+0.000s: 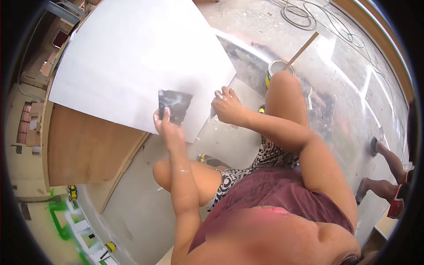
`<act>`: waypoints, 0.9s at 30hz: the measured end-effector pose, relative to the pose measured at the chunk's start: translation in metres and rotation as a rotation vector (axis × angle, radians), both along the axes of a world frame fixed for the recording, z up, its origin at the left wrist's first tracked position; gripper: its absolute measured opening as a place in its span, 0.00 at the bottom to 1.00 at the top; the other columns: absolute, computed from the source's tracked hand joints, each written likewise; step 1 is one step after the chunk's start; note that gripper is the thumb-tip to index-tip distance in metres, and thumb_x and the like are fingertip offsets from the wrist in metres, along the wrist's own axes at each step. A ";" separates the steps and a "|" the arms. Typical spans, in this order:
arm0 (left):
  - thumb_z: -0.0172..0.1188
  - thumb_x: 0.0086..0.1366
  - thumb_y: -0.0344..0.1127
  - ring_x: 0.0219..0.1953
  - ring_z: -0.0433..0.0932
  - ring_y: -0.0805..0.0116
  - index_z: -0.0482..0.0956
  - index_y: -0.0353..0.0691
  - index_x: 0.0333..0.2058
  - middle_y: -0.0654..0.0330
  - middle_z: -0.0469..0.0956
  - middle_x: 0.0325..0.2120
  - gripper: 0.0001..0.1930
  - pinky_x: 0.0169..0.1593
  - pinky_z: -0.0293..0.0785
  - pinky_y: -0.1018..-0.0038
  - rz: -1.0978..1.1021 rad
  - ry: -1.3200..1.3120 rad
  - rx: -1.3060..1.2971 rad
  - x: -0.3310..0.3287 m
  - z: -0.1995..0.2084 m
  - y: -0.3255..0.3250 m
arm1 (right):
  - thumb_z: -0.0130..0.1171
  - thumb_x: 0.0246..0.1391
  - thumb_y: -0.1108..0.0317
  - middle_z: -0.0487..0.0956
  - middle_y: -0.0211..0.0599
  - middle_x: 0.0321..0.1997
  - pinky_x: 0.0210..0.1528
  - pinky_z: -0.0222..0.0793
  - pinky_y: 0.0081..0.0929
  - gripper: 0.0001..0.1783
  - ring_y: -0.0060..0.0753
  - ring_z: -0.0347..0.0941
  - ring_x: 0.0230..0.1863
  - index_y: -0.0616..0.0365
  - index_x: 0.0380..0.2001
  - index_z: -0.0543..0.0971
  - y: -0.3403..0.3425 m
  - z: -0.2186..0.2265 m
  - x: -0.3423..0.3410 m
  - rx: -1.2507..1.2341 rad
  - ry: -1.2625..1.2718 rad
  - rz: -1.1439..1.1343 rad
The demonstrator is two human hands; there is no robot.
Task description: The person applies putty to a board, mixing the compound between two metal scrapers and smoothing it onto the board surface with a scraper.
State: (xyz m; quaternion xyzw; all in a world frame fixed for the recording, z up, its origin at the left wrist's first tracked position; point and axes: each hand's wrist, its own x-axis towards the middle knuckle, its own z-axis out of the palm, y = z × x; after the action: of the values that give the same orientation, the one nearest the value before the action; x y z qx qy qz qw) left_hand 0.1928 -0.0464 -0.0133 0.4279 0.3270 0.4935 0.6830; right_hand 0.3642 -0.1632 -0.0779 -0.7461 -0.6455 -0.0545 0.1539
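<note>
A large white-coated board leans across the upper left, resting on a brown wooden cabinet. My left hand grips a wide dark putty scraper whose blade lies against the board's lower corner. My right hand, smeared with white filler, rests with curled fingers at the board's right edge. It holds nothing that I can see.
A paint can with a wooden stick in it stands on the floor behind my knee. Cables coil on the concrete at top. Another person's legs are at the right edge. Green-marked items lie lower left.
</note>
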 end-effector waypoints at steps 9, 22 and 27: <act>0.55 0.67 0.30 0.43 0.74 0.66 0.69 0.35 0.48 0.58 0.74 0.41 0.12 0.48 0.71 0.67 0.031 -0.115 -0.032 -0.011 0.000 0.007 | 0.54 0.59 0.64 0.83 0.47 0.35 0.44 0.76 0.46 0.11 0.51 0.81 0.39 0.52 0.40 0.83 0.008 0.029 0.027 -0.195 0.516 -0.181; 0.54 0.67 0.30 0.46 0.72 0.64 0.68 0.35 0.50 0.57 0.72 0.44 0.15 0.51 0.69 0.65 0.000 -0.054 -0.041 -0.001 -0.002 0.003 | 0.52 0.58 0.66 0.83 0.48 0.37 0.46 0.74 0.47 0.14 0.52 0.80 0.41 0.54 0.44 0.82 -0.003 0.069 0.047 0.031 0.659 -0.236; 0.54 0.67 0.31 0.46 0.72 0.64 0.68 0.35 0.51 0.57 0.72 0.44 0.15 0.50 0.70 0.66 -0.011 0.012 -0.008 0.006 -0.003 -0.003 | 0.52 0.57 0.66 0.83 0.49 0.36 0.45 0.75 0.47 0.14 0.53 0.80 0.40 0.54 0.44 0.82 -0.004 0.073 0.053 0.053 0.664 -0.224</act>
State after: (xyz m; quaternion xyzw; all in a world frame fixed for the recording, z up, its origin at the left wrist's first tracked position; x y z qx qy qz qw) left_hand 0.1985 -0.0491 -0.0166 0.4299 0.3307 0.4860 0.6853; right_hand 0.4173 -0.1671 -0.0053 -0.7849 -0.4729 0.1578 0.3680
